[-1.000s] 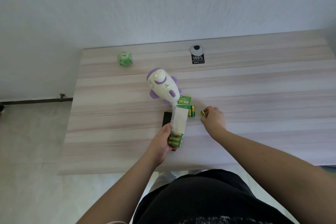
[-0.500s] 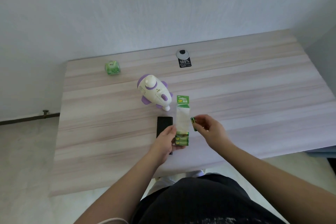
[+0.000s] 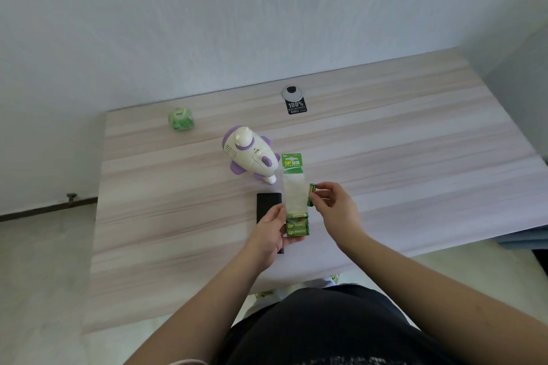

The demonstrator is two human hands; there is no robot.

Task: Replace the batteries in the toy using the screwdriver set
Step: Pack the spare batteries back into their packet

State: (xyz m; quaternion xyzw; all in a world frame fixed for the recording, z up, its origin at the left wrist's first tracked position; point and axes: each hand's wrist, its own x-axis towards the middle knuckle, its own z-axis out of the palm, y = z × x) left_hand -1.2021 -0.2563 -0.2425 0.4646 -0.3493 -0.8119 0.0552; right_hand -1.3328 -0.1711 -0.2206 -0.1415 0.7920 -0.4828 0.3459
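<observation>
A white and purple rocket-shaped toy (image 3: 250, 155) lies on its side in the middle of the wooden table (image 3: 385, 163). My left hand (image 3: 271, 231) grips the lower end of a green battery pack (image 3: 295, 198), where a few batteries remain. My right hand (image 3: 333, 204) pinches a single green battery (image 3: 311, 194) upright beside the pack's clear strip. A black case (image 3: 268, 204) lies flat under the pack, partly hidden by my left hand.
A small green cube (image 3: 181, 119) sits near the table's far left corner. A grey cable grommet with a black tag (image 3: 294, 99) is at the far edge. The table's near edge is just below my hands.
My right hand picked a battery off the table and brought it left beside the pack. The pack and my left hand stayed roughly in place; the camera view shifted.
</observation>
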